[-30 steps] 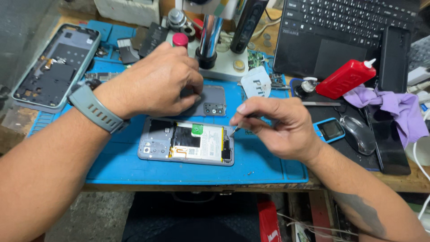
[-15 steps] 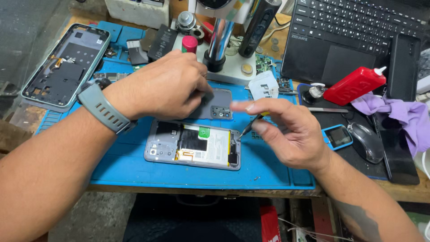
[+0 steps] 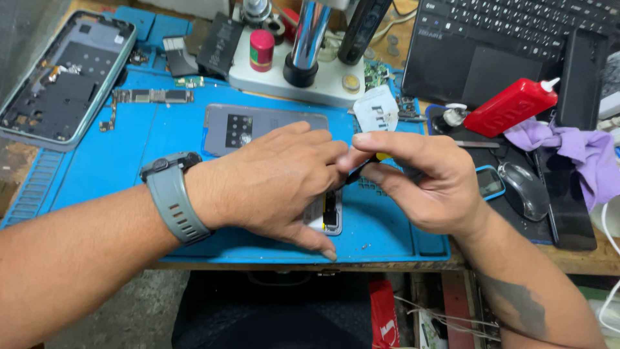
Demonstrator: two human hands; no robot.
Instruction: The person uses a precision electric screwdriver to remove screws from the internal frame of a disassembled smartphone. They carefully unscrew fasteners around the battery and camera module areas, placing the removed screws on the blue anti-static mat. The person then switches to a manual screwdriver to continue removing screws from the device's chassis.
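Left hand [image 3: 278, 181]: laid flat, fingers spread, over the opened phone [image 3: 328, 213] on the blue mat [image 3: 129, 155]
Right hand [image 3: 420, 184]: fingers closed on what seems a thin dark tool [image 3: 359, 172]

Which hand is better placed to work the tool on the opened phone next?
Likely the right hand: its grip already pinches the thin dark tool, tip angled toward the opened phone. The left hand lies flat over the phone, covering most of it.
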